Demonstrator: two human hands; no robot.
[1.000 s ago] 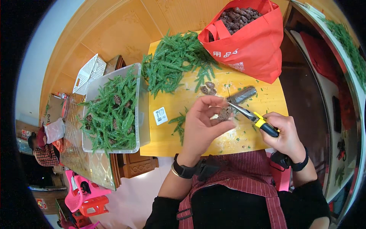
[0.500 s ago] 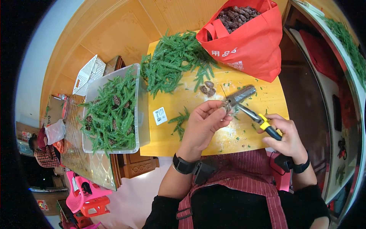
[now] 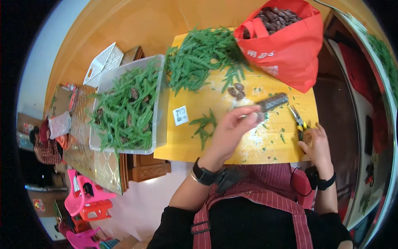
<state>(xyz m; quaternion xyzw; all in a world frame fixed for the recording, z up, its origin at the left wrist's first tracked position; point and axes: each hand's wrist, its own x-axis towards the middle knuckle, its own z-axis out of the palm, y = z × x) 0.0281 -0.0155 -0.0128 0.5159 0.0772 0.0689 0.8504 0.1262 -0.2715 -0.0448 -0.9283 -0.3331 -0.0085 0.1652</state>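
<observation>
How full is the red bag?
It looks full: brown pine cones fill the open top of the red bag. Its bottom is hidden.

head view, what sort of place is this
Probably a home room doubling as a craft workspace: a yellow table bears green sprigs, a red bag holds pine cones, and a pink chair stands at left.

The head-worn fisheye looks down over the table [image 3: 286,146].

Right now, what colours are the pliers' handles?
The pliers' handles are black and yellow, best seen in the head view.
</observation>
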